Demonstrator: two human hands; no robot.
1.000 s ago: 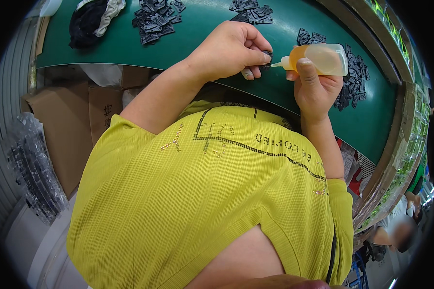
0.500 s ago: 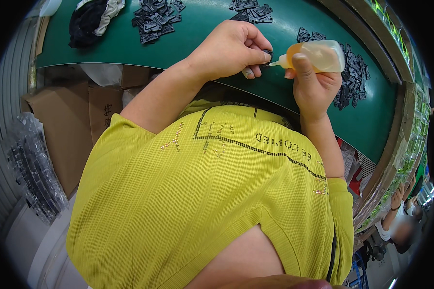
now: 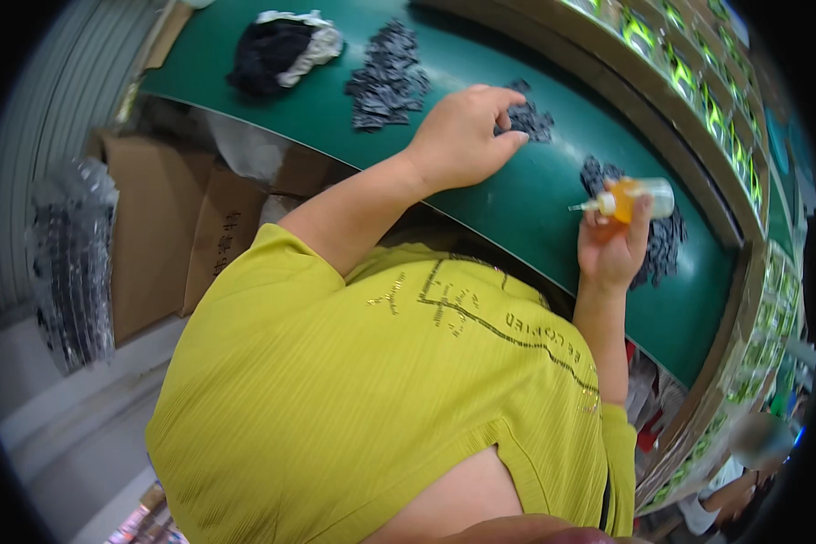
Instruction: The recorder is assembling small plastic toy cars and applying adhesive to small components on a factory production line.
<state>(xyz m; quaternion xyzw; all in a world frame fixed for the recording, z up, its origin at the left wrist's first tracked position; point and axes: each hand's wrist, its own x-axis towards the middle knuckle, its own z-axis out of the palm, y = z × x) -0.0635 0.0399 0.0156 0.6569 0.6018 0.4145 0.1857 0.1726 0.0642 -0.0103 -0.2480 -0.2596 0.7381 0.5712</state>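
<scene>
My left hand (image 3: 462, 138) reaches over the green tabletop (image 3: 508, 213) to the middle pile of small black parts (image 3: 535, 122). Its thumb and forefinger are apart at the edge of that pile, and I see nothing held between them. In my right hand (image 3: 607, 258) is a small translucent squeeze bottle (image 3: 633, 199) with amber liquid and a thin nozzle, tilted on its side with the nozzle pointing left. Beneath and beside this hand lies the right-hand pile of black parts (image 3: 666, 245), partly covered by it.
Another pile of black parts (image 3: 387, 80) lies farther left, beside a bunched black-and-white cloth (image 3: 281, 54). A raised ledge (image 3: 598, 95) borders the far side. Cardboard boxes (image 3: 150, 236) and a plastic-wrapped bundle (image 3: 72, 263) are at left. Another person's arm (image 3: 730, 494) shows at lower right.
My left hand has left the bottle's nozzle, where it pinched a black part, and moved to the middle pile. The bottle stays in my right hand. The whole view has turned and shifted.
</scene>
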